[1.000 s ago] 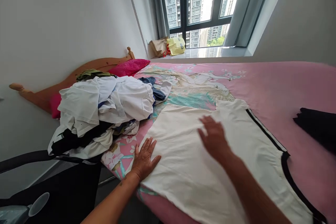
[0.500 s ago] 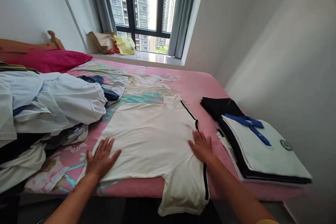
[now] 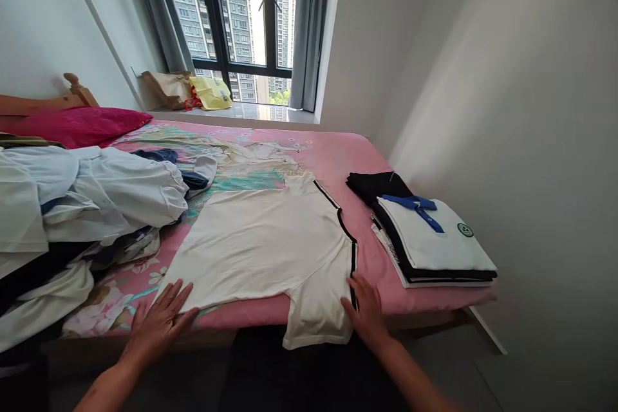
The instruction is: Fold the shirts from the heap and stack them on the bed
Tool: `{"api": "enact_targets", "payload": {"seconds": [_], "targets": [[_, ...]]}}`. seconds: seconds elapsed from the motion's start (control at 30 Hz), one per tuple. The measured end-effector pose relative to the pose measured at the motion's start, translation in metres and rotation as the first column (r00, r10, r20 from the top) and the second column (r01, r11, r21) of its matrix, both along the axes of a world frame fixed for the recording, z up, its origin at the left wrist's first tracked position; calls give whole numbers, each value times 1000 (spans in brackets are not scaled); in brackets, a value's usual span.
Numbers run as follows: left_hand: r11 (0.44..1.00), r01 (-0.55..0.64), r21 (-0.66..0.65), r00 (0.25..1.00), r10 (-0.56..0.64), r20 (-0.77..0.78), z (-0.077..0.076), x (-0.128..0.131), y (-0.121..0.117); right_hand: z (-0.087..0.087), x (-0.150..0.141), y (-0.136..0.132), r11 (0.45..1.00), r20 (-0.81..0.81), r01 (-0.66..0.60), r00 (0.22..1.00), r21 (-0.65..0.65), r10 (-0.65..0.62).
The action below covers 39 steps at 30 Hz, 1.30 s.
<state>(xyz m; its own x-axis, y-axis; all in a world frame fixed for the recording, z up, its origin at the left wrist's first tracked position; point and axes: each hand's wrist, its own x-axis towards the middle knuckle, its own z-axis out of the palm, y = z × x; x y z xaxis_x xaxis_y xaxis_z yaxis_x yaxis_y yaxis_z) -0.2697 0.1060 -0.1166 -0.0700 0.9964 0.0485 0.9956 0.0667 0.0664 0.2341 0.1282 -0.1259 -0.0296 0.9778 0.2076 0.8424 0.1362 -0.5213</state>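
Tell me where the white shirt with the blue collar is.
In the head view, the folded white shirt lies atop the stack of clothes on the right side of the pink bed, between the spread-out cream shirt and the wall.

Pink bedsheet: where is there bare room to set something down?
The widest bare patch of the bedsheet lies beyond the short-sleeved white shirt and folded black garment, up to the far edge. A narrower strip separates the shirt from the folded stack. It's crowded at left, under the heaped clothes, and around the left hand and right hand.
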Motion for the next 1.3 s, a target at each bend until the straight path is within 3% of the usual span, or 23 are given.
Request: {"api": "enact_targets", "payload": {"seconds": [0.07,0.13,0.2,0.27,0.33,0.47,0.57,0.67,0.87,0.97,1.13,1.3], "targets": [[999,28,34,999,-28,15,-4,-10,-23,-10,-7,-36,997,-156,-54,986,60,63],[995,52,80,998,-54,26,-6,-17,-37,-22,-9,-64,997,-377,47,926,58,-21],[990,63,127,997,-68,34,-5,-19,-43,-32,-9,-79,982,-594,178,784,-59,-178],[988,60,144,997,-66,41,-3,-19,-43,-34,-7,-79,950,-714,222,627,-220,-311],[990,45,136,997,-52,48,0,-18,-41,-28,-5,-70,924,-749,198,541,-328,-382],[991,34,129,998,-40,42,7,-17,-38,-14,-8,-52,910,-777,14,516,-414,-361],[990,43,134,998,-48,28,13,-17,-37,-12,-14,-51,872,-806,-130,466,-471,-366],[992,42,123,999,-44,15,19,-16,-35,-15,-19,-59,840,-804,-146,411,-523,-430],[991,33,129,999,-33,-7,26,-18,-29,5,-26,-71,887,-886,-110,186,-449,-425],[989,-8,149,999,15,-48,28,-18,-28,21,-28,-74,849,-859,-147,159,-507,-486],[993,-26,113,995,37,-97,33,-17,-24,31,-26,-77,764,-804,-253,214,-594,-555],[992,-71,107,994,79,-78,38,-18,-22,36,-22,-73,794,-826,-234,215,-562,-521]]}}
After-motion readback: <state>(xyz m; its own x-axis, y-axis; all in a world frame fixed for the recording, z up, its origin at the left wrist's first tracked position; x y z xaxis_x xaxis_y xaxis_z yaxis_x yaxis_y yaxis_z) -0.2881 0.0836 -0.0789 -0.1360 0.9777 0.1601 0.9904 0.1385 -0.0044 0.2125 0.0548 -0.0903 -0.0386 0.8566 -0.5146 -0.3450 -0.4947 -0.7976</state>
